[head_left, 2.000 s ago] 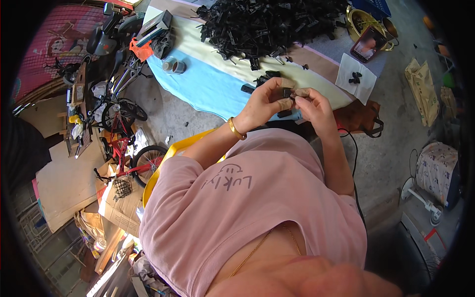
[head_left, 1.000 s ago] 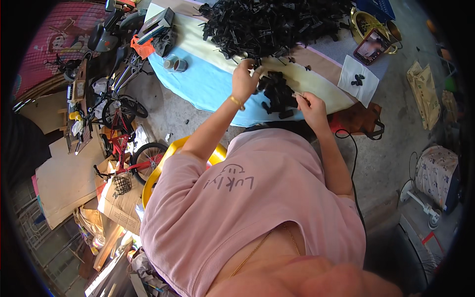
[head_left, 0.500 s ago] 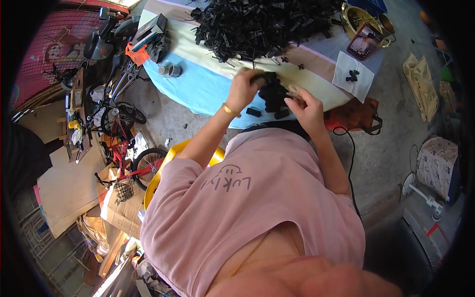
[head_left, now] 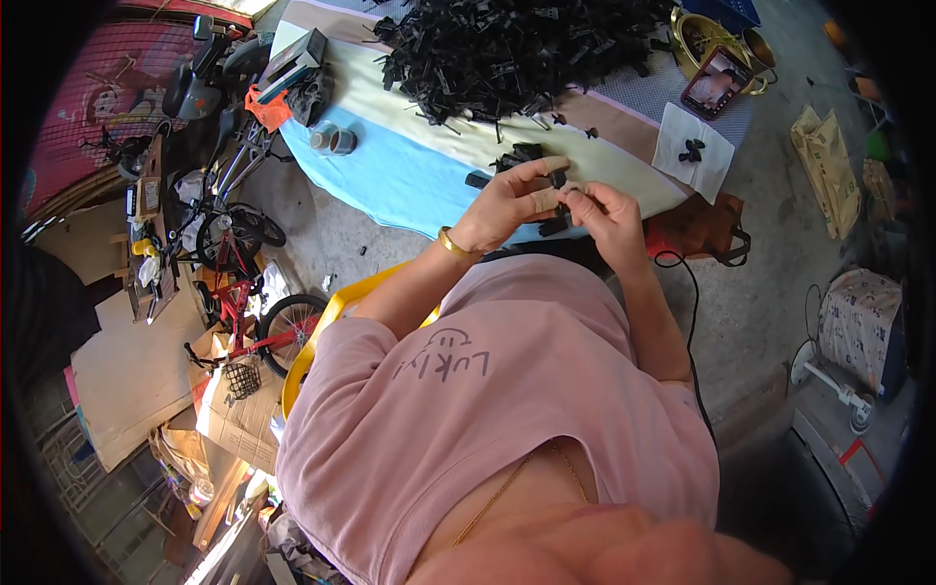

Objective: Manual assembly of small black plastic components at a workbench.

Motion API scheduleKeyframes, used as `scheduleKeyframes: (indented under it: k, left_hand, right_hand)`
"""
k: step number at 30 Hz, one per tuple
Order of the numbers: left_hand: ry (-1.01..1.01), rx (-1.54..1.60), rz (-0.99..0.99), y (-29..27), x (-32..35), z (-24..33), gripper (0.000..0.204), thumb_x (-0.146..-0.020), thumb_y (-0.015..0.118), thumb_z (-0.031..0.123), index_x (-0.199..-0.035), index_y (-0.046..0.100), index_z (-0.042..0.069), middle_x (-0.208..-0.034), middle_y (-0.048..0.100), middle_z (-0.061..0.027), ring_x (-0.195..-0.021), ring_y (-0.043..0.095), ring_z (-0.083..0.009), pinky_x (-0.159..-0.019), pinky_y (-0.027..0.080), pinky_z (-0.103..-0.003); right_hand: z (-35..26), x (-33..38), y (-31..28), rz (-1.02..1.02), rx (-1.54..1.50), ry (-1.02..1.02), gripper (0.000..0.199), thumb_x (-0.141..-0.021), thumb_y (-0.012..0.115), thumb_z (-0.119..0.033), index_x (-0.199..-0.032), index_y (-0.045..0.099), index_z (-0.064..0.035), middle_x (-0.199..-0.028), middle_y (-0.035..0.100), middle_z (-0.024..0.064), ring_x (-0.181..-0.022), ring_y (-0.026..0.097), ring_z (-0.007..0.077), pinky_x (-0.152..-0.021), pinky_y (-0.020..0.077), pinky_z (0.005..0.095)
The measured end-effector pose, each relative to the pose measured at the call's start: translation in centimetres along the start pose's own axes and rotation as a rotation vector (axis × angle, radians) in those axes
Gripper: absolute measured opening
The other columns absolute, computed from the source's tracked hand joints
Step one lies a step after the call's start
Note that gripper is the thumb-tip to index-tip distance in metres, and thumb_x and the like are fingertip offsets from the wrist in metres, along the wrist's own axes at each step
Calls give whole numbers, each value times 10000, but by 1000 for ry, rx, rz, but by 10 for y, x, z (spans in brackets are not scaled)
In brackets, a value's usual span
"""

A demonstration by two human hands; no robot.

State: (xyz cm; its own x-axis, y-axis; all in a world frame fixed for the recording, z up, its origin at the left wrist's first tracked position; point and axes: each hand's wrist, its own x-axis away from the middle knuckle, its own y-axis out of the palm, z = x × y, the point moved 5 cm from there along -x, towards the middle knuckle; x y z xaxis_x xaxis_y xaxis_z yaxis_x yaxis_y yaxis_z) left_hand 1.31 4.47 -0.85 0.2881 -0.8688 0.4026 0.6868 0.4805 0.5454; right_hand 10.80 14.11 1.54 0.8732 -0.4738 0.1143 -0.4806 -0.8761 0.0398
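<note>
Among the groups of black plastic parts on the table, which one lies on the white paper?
The small cluster of black parts on the white paper sheet, to the person's right; the big pile lies directly on the striped cloth.

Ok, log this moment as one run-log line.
left hand: pinching small black part | right hand: fingers on same part | pile of black parts: behind hands on table

One head-worn fisheye view looks steeply down the person's chest, close, toward the table [head_left: 409, 175] at upper centre.

My fingers [head_left: 546, 174] pinched a matt black plastic clip [head_left: 560, 181]; smooth striped cloth covered the surface [head_left: 409, 166]; my bangle [head_left: 450, 245] shone metallic.
</note>
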Motion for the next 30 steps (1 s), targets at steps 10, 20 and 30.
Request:
scheduleKeyframes:
  k: [10, 20, 30]
  left_hand:
    - [278, -382, -147, 20, 7, 6, 456, -783, 579, -78, -1199, 408, -6, -1117, 539, -106, -960, 555, -156, -812, 472, -282]
    - [257, -223, -94, 11, 1, 11, 285, -771, 626, -35, -1019, 494, 11, -920, 588, -53, -852, 575, -118, -756, 486, -260]
    - [272, -238, -103, 13, 6, 18, 241, -738, 676, -12, -911, 512, 16, -844, 587, -12, -798, 556, -69, -719, 479, -221]
  right_hand:
    - [8, 0, 2, -16, -14, 78, 143, -867, 547, -139, -919, 561, -6, -691, 507, -36, -547, 405, 10, -474, 313, 150]
    - [10, 3, -1, -34, -103, 112, 147, -880, 514, -108, -916, 597, 7, -648, 512, -29, -550, 418, 25, -488, 316, 170]
    - [-10, 13, 6, 3, 139, -54, 177, -884, 497, -103, -736, 540, -15, -568, 474, -18, -497, 382, 32, -450, 304, 193]
